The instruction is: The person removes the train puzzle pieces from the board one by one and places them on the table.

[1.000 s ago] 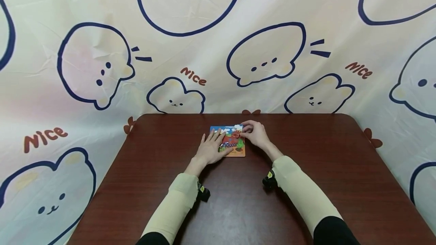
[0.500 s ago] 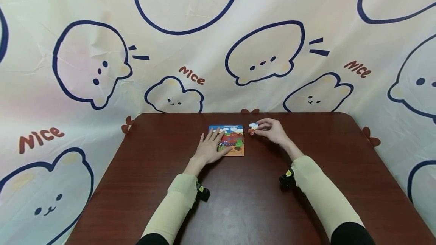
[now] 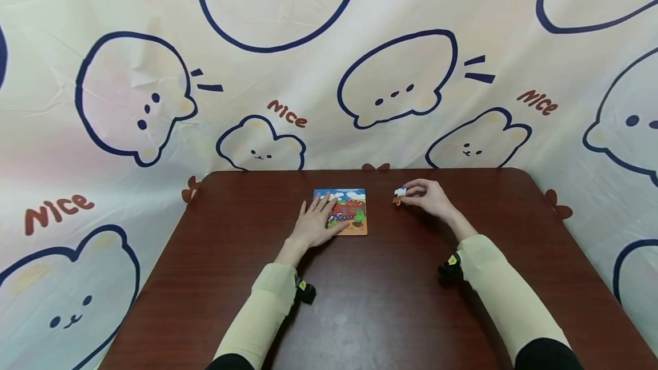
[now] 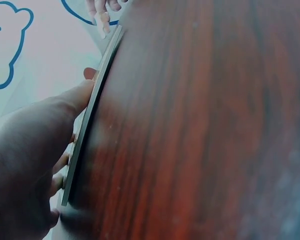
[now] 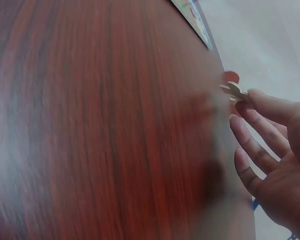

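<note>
A colourful jigsaw puzzle [image 3: 354, 210] with a blue sky, red shapes and a green tree lies near the table's far edge. My left hand [image 3: 312, 226] rests on its left part with the fingers straight and spread, covering some of the picture. To the right of the board, my right hand [image 3: 430, 197] pinches a small puzzle piece [image 3: 399, 195] between thumb and fingertips. In the right wrist view that puzzle piece [image 5: 234, 92] is seen nearly edge-on, held off the table, with the other fingers loosely bent below it.
The brown wooden table [image 3: 349, 301] stretches toward me and to both sides. A cream cloth [image 3: 319, 73] printed with cartoon animals hangs behind it and at the sides. A dark wrist camera [image 3: 305, 291] sits at the left cuff, another wrist camera [image 3: 450, 269] at the right.
My right hand has pulled away from the board's upper right corner and moved right, carrying the puzzle piece. The left hand has stayed on the board.
</note>
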`<state>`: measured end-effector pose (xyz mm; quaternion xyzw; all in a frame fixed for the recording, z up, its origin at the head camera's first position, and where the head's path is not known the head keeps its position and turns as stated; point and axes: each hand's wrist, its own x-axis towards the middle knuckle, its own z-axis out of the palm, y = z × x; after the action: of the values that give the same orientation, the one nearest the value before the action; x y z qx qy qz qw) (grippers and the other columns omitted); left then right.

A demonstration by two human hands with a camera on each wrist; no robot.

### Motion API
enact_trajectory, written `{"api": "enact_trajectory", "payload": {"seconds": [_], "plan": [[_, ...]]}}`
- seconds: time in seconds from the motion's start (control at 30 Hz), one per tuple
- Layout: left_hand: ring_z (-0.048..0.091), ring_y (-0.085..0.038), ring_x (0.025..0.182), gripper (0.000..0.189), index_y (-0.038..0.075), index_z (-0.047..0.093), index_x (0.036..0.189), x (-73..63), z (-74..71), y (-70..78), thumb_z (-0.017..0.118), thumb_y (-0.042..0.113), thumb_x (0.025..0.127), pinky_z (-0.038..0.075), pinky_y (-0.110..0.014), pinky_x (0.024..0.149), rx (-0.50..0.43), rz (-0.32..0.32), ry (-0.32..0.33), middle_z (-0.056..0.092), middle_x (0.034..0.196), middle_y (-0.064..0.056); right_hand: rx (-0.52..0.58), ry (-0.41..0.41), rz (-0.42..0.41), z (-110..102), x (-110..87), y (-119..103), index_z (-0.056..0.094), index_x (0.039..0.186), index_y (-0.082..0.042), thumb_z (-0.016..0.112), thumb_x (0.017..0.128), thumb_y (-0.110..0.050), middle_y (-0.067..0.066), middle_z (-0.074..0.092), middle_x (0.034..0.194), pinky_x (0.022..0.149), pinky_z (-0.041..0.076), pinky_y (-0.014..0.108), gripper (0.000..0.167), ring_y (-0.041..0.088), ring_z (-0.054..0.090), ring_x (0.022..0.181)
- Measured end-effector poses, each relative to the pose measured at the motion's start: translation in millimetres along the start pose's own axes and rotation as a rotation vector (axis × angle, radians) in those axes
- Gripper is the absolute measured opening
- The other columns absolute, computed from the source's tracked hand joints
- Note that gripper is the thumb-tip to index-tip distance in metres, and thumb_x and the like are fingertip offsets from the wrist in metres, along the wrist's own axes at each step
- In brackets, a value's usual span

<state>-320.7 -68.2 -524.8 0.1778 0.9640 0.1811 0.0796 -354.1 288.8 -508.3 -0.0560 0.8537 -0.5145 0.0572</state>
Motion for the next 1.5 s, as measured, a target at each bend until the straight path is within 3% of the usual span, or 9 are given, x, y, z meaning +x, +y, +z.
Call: {"api": "enact_trajectory", "payload": {"seconds": [0.63, 0.73, 0.83, 0.9, 1.03, 1.17, 1.5], "plan": [[0.013, -0.035, 0.175, 0.088, 0.023, 0.03, 0.176, 0.5, -2.6, -3.0, 0.055, 0.069, 0.106, 0.005, -0.067, 0.14, 0.005, -0.005, 0.005, 0.02, 0.186, -0.007, -0.178, -0.005, -0.006, -28, -4.2, 14, 0.068, 0.137, 0.009, 0.078, 0.102, -0.009, 0.023, 0.082, 0.117, 0.08, 0.049, 0.016, 0.041, 0.005, 0.067, 0.094], [0.012, -0.035, 0.175, 0.088, 0.023, 0.029, 0.176, -0.1, -2.8, -2.9, 0.055, 0.069, 0.106, 0.004, -0.066, 0.14, 0.002, -0.003, 0.004, 0.02, 0.186, -0.007, -0.275, -0.01, -0.031, -30, -5.5, 13, 0.069, 0.134, 0.008, 0.079, 0.102, -0.01, 0.023, 0.079, 0.113, 0.079, 0.05, 0.024, 0.038, 0.015, 0.065, 0.092], [0.011, -0.035, 0.175, 0.088, 0.023, 0.03, 0.176, -0.5, -2.8, -2.9, 0.056, 0.069, 0.106, 0.004, -0.066, 0.14, -0.002, -0.002, 0.006, 0.019, 0.186, -0.007, -0.391, -0.02, -0.069, -30, -7.0, 13, 0.07, 0.132, 0.006, 0.078, 0.102, -0.011, 0.024, 0.074, 0.116, 0.087, 0.055, 0.039, 0.036, 0.029, 0.063, 0.097], [0.012, -0.035, 0.175, 0.088, 0.023, 0.03, 0.176, -0.6, -2.6, -3.1, 0.056, 0.069, 0.106, 0.004, -0.067, 0.14, 0.002, 0.001, 0.009, 0.02, 0.186, -0.007, -0.443, -0.026, -0.092, -30, -8.0, 13, 0.07, 0.133, 0.006, 0.078, 0.102, -0.012, 0.027, 0.07, 0.125, 0.099, 0.055, 0.053, 0.036, 0.038, 0.063, 0.109], [0.012, -0.035, 0.175, 0.088, 0.024, 0.03, 0.176, -0.9, -2.1, -3.6, 0.055, 0.069, 0.106, 0.005, -0.067, 0.14, 0.008, 0.004, 0.004, 0.02, 0.186, -0.007, -0.518, -0.019, -0.124, -29, -9.2, 16, 0.071, 0.133, 0.006, 0.079, 0.102, -0.014, 0.033, 0.061, 0.142, 0.119, 0.04, 0.072, 0.038, 0.051, 0.052, 0.136], [0.012, -0.035, 0.175, 0.088, 0.023, 0.031, 0.176, 0.1, -0.3, -5.2, 0.056, 0.069, 0.106, 0.005, -0.067, 0.14, 0.009, 0.004, 0.0, 0.021, 0.186, -0.008, -0.549, -0.009, -0.13, -28, -8.4, 20, 0.071, 0.134, 0.005, 0.078, 0.103, -0.016, 0.034, 0.056, 0.15, 0.122, 0.032, 0.077, 0.038, 0.055, 0.045, 0.144], [0.012, -0.035, 0.175, 0.088, 0.023, 0.03, 0.176, 0.1, -1.4, -3.0, 0.056, 0.068, 0.106, 0.005, -0.067, 0.14, 0.004, 0.013, -0.007, 0.02, 0.186, -0.007, -0.537, 0.006, -0.139, -29, -11.0, 29, 0.071, 0.137, 0.004, 0.078, 0.103, -0.014, 0.036, 0.052, 0.154, 0.123, 0.032, 0.077, 0.039, 0.057, 0.043, 0.146]]}}
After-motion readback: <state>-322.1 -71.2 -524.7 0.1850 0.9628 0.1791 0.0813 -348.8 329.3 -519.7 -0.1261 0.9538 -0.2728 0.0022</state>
